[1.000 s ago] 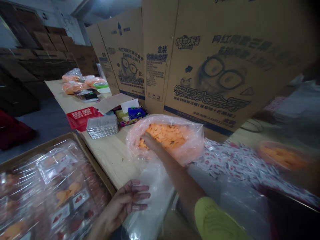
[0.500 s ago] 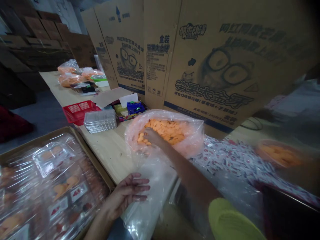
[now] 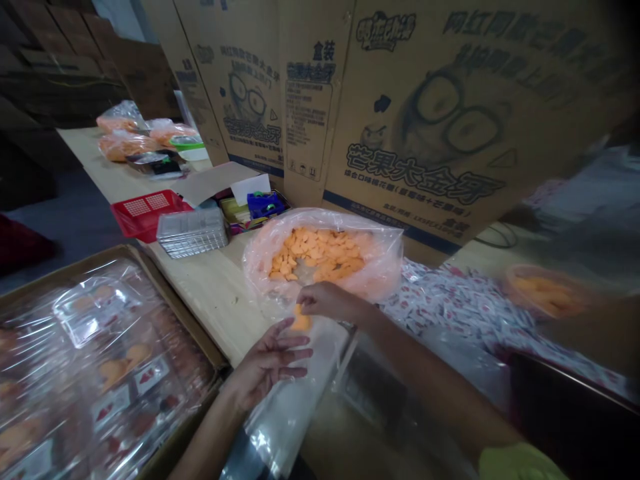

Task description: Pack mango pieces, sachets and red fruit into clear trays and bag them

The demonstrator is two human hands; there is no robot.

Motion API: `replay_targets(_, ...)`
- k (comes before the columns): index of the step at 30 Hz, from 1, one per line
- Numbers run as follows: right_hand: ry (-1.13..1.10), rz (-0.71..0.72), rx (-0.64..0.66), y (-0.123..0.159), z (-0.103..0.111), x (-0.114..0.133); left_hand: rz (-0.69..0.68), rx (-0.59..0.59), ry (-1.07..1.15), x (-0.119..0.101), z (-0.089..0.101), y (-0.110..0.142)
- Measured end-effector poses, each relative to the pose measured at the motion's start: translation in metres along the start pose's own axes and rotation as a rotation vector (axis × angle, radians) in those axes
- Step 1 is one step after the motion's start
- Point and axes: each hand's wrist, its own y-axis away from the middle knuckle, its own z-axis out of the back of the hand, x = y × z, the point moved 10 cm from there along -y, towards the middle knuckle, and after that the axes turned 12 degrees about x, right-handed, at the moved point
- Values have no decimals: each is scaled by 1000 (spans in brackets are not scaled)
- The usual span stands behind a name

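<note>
My right hand [image 3: 325, 300] hangs just outside the bag's near edge, fingers pinching an orange candy piece [image 3: 301, 322] that dangles below them. My left hand [image 3: 267, 365] is open with fingers spread, close under that piece and not touching it. It sits above a transparent plastic sheet [image 3: 280, 413]. Beyond both hands, a transparent plastic bag [image 3: 383, 267] holds a heap of loose orange candy pieces [image 3: 320, 252]. To the left lies a cardboard tray [image 3: 115, 263] of plastic-wrapped packs.
A pale wooden table [image 3: 210, 300] runs away to the left, carrying a red basket [image 3: 147, 215], stacked transparent trays [image 3: 193, 232] and a box of small items [image 3: 255, 212]. Large printed cartons [image 3: 415, 133] stand behind it. Printed sachets [image 3: 450, 313] lie to the right.
My right hand has come up out of the bag with an orange piece in its fingers. My left hand has moved slightly up and to the right, closer to it.
</note>
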Motion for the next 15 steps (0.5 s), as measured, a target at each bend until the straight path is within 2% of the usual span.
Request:
replay_targets(2, 39, 21, -100, -4, 8, -5, -6, -12, 12, 1, 0, -2)
replay_targets(4, 105, -45, -253, -6, 32, -25, -7, -24, 20, 1, 1, -3)
replay_targets(5, 143, -114, -345, -5, 48, -41, -6, -27, 22, 2, 2, -4)
replay_targets(6, 211, -253, -437, 0, 66, -63, -4, -29, 24, 3, 3, -4)
replay_targets(7, 243, -340, -475, 2, 80, -83, -2, -30, 26, 3, 4, -4)
replay_targets(11, 319, -466, -489, 2, 114, -144, 2, -36, 26, 6, 6, -4)
replay_targets(15, 373, -521, -490, -8, 120, -173, 13, -20, 14, 9, 3, -7)
